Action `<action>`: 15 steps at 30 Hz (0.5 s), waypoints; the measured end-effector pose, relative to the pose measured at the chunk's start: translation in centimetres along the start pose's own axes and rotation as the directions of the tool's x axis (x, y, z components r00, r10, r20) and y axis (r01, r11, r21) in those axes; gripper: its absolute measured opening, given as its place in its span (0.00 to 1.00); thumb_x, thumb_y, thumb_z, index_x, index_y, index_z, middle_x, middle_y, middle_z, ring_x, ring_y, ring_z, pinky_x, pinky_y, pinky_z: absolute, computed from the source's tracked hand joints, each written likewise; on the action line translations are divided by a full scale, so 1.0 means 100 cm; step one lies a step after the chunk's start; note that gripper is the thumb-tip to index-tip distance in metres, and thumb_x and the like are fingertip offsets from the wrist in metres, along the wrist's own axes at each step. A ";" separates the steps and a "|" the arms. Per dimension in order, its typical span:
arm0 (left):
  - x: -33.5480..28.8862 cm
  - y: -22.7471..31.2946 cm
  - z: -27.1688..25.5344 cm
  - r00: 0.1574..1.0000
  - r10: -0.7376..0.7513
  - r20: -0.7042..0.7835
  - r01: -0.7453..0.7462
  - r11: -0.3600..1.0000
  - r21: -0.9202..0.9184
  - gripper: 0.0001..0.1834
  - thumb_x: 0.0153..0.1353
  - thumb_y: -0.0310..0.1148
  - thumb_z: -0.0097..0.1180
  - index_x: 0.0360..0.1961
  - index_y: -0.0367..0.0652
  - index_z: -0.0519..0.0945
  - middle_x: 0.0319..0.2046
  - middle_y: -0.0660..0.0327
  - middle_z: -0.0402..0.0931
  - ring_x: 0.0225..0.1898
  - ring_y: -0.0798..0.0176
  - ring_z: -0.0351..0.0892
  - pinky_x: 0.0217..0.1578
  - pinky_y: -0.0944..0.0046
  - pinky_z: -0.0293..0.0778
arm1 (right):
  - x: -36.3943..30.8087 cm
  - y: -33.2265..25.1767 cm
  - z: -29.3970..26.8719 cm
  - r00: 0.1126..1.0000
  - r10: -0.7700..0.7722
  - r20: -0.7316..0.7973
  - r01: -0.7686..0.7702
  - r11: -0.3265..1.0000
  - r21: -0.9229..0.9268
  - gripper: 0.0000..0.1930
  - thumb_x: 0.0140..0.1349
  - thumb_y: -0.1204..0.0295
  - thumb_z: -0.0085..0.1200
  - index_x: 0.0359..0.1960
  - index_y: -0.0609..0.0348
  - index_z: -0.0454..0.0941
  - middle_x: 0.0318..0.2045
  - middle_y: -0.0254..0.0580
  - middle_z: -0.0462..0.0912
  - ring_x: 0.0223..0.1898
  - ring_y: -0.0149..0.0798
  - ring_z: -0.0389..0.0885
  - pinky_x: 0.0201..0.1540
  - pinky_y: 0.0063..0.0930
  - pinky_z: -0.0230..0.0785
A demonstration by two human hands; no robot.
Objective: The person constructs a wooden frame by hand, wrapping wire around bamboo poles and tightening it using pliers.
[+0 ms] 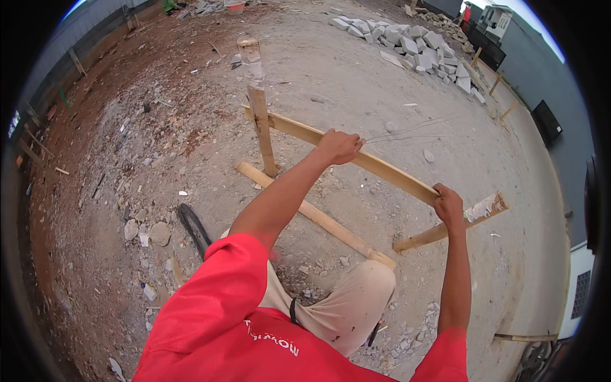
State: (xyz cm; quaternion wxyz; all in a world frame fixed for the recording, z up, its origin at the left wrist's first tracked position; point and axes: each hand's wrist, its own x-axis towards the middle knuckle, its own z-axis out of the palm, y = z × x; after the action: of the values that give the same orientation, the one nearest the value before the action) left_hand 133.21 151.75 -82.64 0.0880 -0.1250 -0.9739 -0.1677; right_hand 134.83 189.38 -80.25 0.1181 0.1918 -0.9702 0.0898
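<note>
A long, narrow wooden board [388, 173] runs slantwise before me, raised above the ground. My left hand [342, 148] is closed over its upper edge near the middle. Thin wires or strings [417, 130] stretch to the right from beside those fingers; whether they are held I cannot tell. My right hand [449, 207] grips the board's near right end. The board's far left end meets an upright stake [261, 130]. Close to my right hand a second stake [420, 238] rises from the ground, tilted in the view. A bamboo strip [324, 221] lies between my knees and the board.
Broken grey blocks [414, 48] are heaped at the far right. Stones [159, 233] and rubble cover the ground on the left. A dark, curved strip [193, 229] lies by my left leg. A grey wall [538, 83] borders the right side.
</note>
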 end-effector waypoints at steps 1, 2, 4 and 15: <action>0.001 0.003 0.003 0.999 0.028 -0.016 -0.028 1.000 -0.001 0.24 0.72 0.49 0.35 0.46 0.42 0.78 0.34 0.48 0.83 0.39 0.43 0.81 0.47 0.44 0.68 | -0.003 -0.001 -0.003 1.000 0.019 0.018 -0.019 0.999 -0.028 0.15 0.52 0.76 0.46 0.38 0.51 0.82 0.34 0.52 0.84 0.38 0.55 0.82 0.41 0.47 0.74; 0.002 0.003 0.007 0.999 0.008 -0.032 -0.009 1.000 -0.014 0.22 0.72 0.48 0.37 0.44 0.43 0.77 0.32 0.48 0.83 0.38 0.43 0.81 0.46 0.43 0.68 | -0.004 -0.002 -0.004 1.000 0.015 0.019 -0.013 0.996 -0.084 0.13 0.52 0.75 0.47 0.37 0.51 0.82 0.32 0.50 0.84 0.37 0.54 0.83 0.40 0.47 0.73; 0.001 0.002 0.012 0.998 -0.010 -0.058 0.012 1.000 0.021 0.20 0.72 0.47 0.38 0.43 0.42 0.76 0.30 0.46 0.82 0.36 0.40 0.81 0.45 0.41 0.69 | -0.006 0.001 0.011 0.998 0.062 -0.031 -0.066 0.987 -0.146 0.11 0.53 0.74 0.49 0.35 0.52 0.83 0.31 0.46 0.85 0.35 0.49 0.84 0.41 0.46 0.70; -0.001 0.010 0.023 0.999 0.044 -0.012 -0.043 0.995 0.095 0.20 0.73 0.46 0.38 0.43 0.42 0.75 0.31 0.45 0.82 0.37 0.37 0.80 0.42 0.41 0.69 | -0.031 -0.013 0.065 0.869 0.214 -0.445 -0.310 0.938 -0.155 0.08 0.58 0.72 0.49 0.29 0.52 0.83 0.33 0.41 0.82 0.45 0.44 0.77 0.59 0.43 0.59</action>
State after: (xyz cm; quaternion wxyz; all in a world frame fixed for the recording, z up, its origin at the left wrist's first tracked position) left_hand 133.24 153.44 -84.47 0.1045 -0.1406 -0.9772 -0.1202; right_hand 136.91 187.84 -87.15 0.3322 0.0193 -0.9424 0.0356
